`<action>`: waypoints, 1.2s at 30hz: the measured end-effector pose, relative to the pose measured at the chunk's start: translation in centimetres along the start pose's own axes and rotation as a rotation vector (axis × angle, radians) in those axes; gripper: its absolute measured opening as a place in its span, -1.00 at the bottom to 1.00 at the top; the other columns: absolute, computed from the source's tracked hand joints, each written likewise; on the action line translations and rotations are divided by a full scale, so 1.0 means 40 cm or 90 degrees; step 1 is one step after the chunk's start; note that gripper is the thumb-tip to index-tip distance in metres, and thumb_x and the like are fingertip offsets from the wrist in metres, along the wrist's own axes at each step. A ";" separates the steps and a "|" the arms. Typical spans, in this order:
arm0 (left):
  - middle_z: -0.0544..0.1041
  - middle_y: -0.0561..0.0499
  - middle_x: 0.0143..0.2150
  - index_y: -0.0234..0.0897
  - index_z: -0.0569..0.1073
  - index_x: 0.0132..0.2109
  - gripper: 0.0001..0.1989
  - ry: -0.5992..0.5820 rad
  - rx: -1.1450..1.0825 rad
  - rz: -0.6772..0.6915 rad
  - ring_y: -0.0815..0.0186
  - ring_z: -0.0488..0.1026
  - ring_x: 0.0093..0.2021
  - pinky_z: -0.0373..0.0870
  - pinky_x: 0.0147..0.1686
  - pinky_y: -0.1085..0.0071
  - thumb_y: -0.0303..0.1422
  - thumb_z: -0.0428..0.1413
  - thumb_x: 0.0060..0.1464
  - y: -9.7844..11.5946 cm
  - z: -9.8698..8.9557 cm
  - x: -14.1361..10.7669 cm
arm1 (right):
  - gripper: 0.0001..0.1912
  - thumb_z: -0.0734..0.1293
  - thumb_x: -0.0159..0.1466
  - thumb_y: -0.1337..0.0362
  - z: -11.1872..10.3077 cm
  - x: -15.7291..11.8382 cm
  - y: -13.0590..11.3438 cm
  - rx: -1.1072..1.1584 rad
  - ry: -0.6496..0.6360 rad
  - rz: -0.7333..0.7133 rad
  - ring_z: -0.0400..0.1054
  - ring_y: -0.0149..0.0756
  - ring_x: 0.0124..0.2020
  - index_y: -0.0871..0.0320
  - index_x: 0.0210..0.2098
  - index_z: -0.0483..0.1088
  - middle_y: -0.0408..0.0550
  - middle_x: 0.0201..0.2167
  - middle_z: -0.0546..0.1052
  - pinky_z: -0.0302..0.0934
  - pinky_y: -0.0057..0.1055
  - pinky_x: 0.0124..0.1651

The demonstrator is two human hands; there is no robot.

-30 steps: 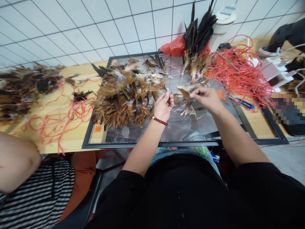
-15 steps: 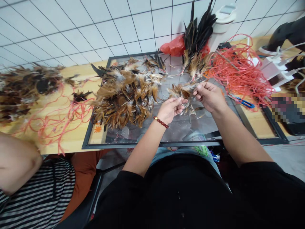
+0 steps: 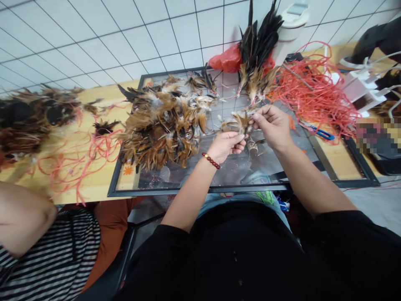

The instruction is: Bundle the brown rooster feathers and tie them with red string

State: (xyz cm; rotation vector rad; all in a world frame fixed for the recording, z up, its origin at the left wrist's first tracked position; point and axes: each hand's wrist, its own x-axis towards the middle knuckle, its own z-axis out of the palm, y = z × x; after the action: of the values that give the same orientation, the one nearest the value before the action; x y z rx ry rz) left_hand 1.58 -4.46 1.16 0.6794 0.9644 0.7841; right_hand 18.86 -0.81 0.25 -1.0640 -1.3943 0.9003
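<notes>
My left hand (image 3: 228, 146), wearing a beaded bracelet on the wrist, is closed in a pinch at the base of a few brown feathers (image 3: 240, 122). Just to the right and a little higher, my right hand (image 3: 273, 125) pinches at the edge of the same feathers with thumb and forefinger. Its fingertips partly cover what they grip. Some loose pale feathers (image 3: 253, 146) lie on the glass under the hands. To the left spreads a large pile of brown feathers (image 3: 169, 125). Beyond my hands, a bunch of long black feathers (image 3: 258, 42) leans on a red plastic bag (image 3: 227, 60).
A glass panel with a black frame (image 3: 200, 191) covers the table. Tangled red plastic string (image 3: 316, 92), a blue cutter (image 3: 322, 133) and white chargers (image 3: 363, 90) are at right. A white cup (image 3: 290, 29) stands behind. At left sit more feathers (image 3: 25, 121) and a co-worker's arm (image 3: 25, 219).
My right hand has turned and its fingertips have come in to the feathers. My left hand's fingers have closed together, and the brown feathers now stand up between both hands.
</notes>
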 end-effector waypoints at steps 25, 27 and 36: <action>0.53 0.12 -0.43 -0.35 0.47 -0.33 -0.81 0.242 -0.067 0.162 0.57 0.37 -0.57 0.30 -0.50 0.58 -0.48 0.11 0.31 0.015 0.000 0.015 | -0.83 0.33 0.32 0.20 -0.028 0.000 0.024 -0.351 -0.269 -0.198 0.47 -0.18 -0.34 0.10 -0.33 0.52 -0.02 -0.37 0.63 0.27 -0.25 -0.19; 0.53 0.12 -0.45 -0.35 0.48 -0.36 -0.79 0.252 0.002 0.172 0.57 0.38 -0.58 0.31 -0.52 0.58 -0.49 0.12 0.30 0.004 0.002 0.024 | -0.83 0.34 0.31 0.19 -0.024 -0.002 0.019 -0.352 -0.257 -0.216 0.48 -0.17 -0.32 0.09 -0.35 0.53 -0.01 -0.37 0.64 0.28 -0.24 -0.16; 0.42 0.19 -0.56 -0.33 0.42 -0.39 -0.77 0.260 0.054 0.189 0.58 0.37 -0.62 0.34 -0.52 0.62 -0.46 0.17 0.27 -0.005 0.002 0.033 | -0.82 0.36 0.26 0.19 -0.019 -0.007 0.017 -0.332 -0.187 -0.181 0.50 -0.16 -0.33 0.12 -0.37 0.56 -0.01 -0.37 0.65 0.31 -0.23 -0.17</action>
State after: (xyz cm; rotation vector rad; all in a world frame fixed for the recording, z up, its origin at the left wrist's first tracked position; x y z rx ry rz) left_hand 2.16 -3.50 0.45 0.7628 1.2889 1.1794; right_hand 19.68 -0.91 -0.39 -1.1004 -2.0406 0.5034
